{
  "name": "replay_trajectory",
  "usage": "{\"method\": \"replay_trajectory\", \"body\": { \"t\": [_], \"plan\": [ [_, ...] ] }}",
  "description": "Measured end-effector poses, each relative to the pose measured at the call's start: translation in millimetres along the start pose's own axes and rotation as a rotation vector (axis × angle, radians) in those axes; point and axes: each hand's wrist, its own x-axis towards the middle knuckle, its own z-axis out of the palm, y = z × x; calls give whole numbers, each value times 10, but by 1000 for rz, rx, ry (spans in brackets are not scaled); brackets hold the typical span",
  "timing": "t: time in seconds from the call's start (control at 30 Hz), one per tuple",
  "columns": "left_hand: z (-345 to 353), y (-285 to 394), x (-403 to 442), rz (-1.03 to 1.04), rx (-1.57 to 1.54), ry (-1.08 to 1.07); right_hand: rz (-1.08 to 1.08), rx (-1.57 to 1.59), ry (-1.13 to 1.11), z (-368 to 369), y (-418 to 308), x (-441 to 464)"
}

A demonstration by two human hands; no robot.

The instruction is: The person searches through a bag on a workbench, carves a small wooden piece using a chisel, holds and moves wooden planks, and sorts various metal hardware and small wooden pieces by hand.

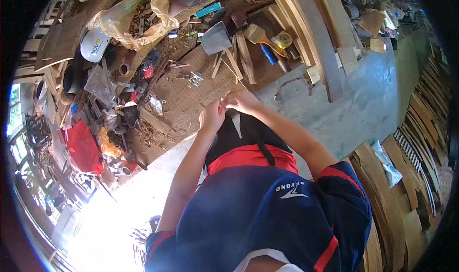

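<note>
My left hand and my right hand meet at the edge of a wooden workbench, just beyond my waist. The fingers of both are bent and pinched together. What lies between them is too small to make out; a bit of red shows at the left fingers. Beyond them on the bench lie a small metal hinge, thin wood strips and a thicker wood piece. Farther right are a paintbrush, a tape measure and a blue cylindrical object.
Long planks lie stacked at the bench's right. A plastic bag, a white helmet-like object and a red bag clutter the left. More boards lie on the concrete floor at right.
</note>
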Motion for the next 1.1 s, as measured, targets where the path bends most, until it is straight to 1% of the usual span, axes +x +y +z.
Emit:
{"method": "replay_trajectory", "body": {
  "t": [0.07, 0.1, 0.13, 0.17, 0.2, 0.23, 0.27, 0.3, 0.33, 0.37, 0.4, 0.43, 0.47, 0.5, 0.57, 0.63, 0.7, 0.73, 0.77, 0.8, 0.83, 0.87, 0.93, 1.0, 1.03, 1.07, 1.1],
  "plan": [
    [-40, 89, 57, -48, 115, -1, 52, -87, 108, -104, 95, 32],
    [-19, 75, 95, -52, 113, -1, 275, -66, 118, -181, 135, 56],
    [15, 41, 128, -25, 152, 40, 383, -29, 218, -323, 170, 80],
    [49, 8, 158, 3, 192, 81, 497, -125, 193, -500, 225, 93],
    [68, -10, 184, 0, 191, 80, 499, -76, 401, -458, 526, 62],
    [84, -27, 207, -3, 220, 86, 513, -57, 560, -574, 607, 39],
    [100, -48, 220, -6, 250, 93, 506, -124, 683, -605, 820, 27],
    [137, -96, 228, -9, 248, 94, 497, -215, 759, -719, 950, 20],
    [183, -147, 231, 34, 263, 137, 486, -307, 833, -833, 1017, 19],
    [231, -191, 236, 78, 278, 182, 481, -310, 829, -926, 1071, 28],
    [252, -201, 238, 74, 275, 186, 501, -369, 825, -1036, 1079, 53],
    [263, -210, 230, 33, 247, 165, 522, -428, 821, -1124, 1088, 84],
    [270, -221, 220, -8, 219, 144, 500, -430, 768, -1194, 1089, 130],
    [277, -227, 214, -12, 217, 148, 494, -430, 765, -1224, 1095, 195],
    [300, -227, 203, -35, 198, 156, 333, -533, 654, -1265, 1092, 334],
    [330, -228, 188, -46, 197, 174, 320, -535, 627, -1275, 995, 489],
    [353, -243, 175, -59, 195, 190, 464, -618, 396, -1297, 938, 619],
    [362, -255, 180, -41, 235, 175, 483, -624, 366, -1313, 928, 668],
    [369, -267, 181, -22, 276, 159, 477, -626, 362, -1320, 912, 699],
    [356, -251, 177, -26, 272, 163, 523, -595, 367, -1322, 911, 721],
    [344, -234, 173, -54, 262, 141, 571, -565, 372, -1323, 910, 731],
    [332, -216, 166, -80, 252, 119, 567, -567, 370, -1330, 906, 697],
    [335, -204, 140, -102, 210, 149, 729, -306, 434, -1359, 943, 530],
    [288, -173, 96, -119, 169, 174, 894, -442, 411, -1389, 926, 268],
    [234, -133, 71, -163, 128, 155, 893, -447, 412, -1376, 968, 128],
    [188, -86, 45, -208, 85, 135, 911, -433, 481, -1334, 1002, -12],
    [195, -88, 19, -209, 81, 135, 929, -419, 549, -1277, 1087, -124]
  ]
}}
